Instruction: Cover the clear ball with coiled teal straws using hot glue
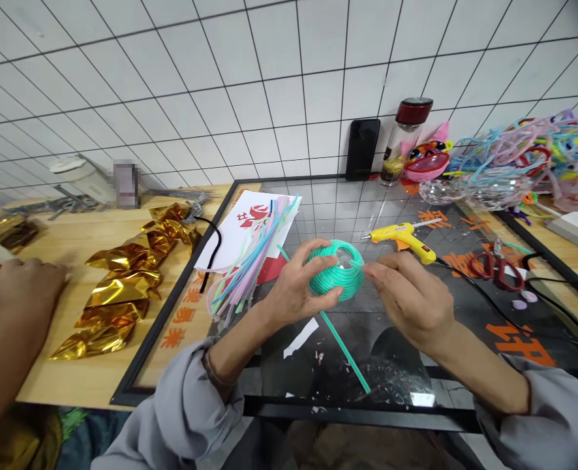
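Note:
My left hand grips a round form wrapped in rows of green pipe cleaner, with a clear, shiny patch uncovered at its top. Thumb and fingers press on its left side. At the form's upper right edge, my right hand pinches an end of the green strand. Below them, a straight green pipe cleaner lies on the dark glass panel. Just beyond my right hand rests a yellow hot glue gun. Left of my left hand is a bundle of pastel pipe cleaners on white paper.
Red-handled scissors and a black cord lie at right. A phone, a glass bottle and a heap of pipe cleaners line the wall. Gold foil lies at left, near another person's hand.

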{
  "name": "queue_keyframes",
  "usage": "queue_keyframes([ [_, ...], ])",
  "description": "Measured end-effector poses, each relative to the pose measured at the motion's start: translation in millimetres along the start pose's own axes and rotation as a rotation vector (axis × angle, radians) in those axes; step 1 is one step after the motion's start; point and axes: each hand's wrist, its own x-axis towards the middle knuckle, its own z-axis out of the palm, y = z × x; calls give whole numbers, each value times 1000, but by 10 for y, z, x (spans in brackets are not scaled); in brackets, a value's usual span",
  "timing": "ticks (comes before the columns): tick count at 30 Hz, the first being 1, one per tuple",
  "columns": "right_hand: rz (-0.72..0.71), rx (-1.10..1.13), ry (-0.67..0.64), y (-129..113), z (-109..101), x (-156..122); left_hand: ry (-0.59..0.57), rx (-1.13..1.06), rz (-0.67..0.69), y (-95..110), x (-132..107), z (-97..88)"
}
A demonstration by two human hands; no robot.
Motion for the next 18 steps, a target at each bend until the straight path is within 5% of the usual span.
queue_keyframes([
  [18, -125, 53, -22, -17, 167, -11, -47, 222, 116, -15, 12, -63],
])
